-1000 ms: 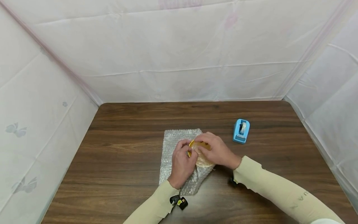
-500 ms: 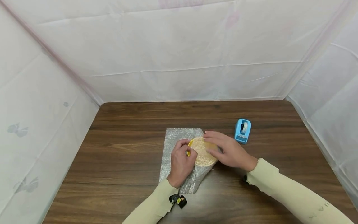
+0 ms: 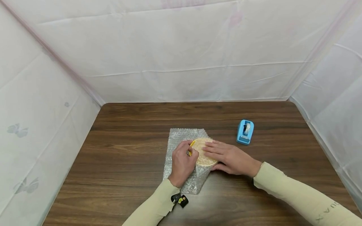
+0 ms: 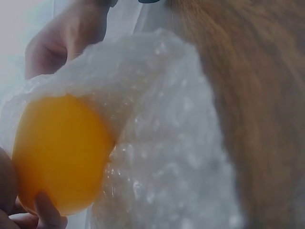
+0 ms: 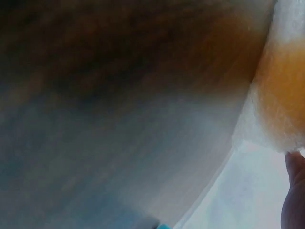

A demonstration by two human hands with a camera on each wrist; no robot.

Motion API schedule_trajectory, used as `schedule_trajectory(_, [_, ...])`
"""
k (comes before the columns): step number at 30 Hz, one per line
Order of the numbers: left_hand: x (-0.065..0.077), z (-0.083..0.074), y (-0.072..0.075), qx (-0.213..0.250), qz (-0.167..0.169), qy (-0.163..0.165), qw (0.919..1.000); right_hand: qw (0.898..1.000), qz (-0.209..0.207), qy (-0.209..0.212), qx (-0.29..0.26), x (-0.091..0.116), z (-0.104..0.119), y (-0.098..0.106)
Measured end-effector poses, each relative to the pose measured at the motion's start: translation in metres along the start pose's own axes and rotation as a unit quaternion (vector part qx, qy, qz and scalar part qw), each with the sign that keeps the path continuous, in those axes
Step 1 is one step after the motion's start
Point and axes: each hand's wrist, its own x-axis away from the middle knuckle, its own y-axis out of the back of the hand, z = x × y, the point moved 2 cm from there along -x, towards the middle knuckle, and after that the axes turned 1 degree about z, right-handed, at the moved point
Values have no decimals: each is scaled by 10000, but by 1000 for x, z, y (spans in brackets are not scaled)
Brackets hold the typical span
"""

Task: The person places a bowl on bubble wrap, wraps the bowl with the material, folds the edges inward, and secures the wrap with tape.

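Observation:
A round yellow bowl (image 3: 193,143) stands in a sheet of bubble wrap (image 3: 181,135), which is folded over its top. My left hand (image 3: 182,161) pinches the bowl's left rim, with its thumb and fingers curled there. The smooth yellow bowl (image 4: 62,152) shows bare at the wrap's opening in the left wrist view. From the other side, my right hand (image 3: 233,157) lies with straight fingers on the wrap over the bowl, its thumb low at the side. The right wrist view has the wrapped bowl (image 5: 286,90) at its right edge. The bowl's inside is hidden.
A blue tape dispenser (image 3: 244,132) with a roll of tape stands behind and right of the right hand. The dark wooden table (image 3: 127,150) is enclosed by white sheeting (image 3: 181,62) at the back and both sides.
My right hand lets go near the bowl's far rim, moves right, then comes down flat on the wrap over the bowl. The left hand stays at the left rim.

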Motion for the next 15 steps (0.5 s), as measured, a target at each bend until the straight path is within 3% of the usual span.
schedule_trajectory(7, [1, 1, 0, 31, 34, 128, 9999, 9991, -197, 319, 206, 1, -1, -6])
schedule_trajectory(15, [2, 1, 0, 93, 119, 342, 9993, 9993, -115, 254, 235, 1, 0, -6])
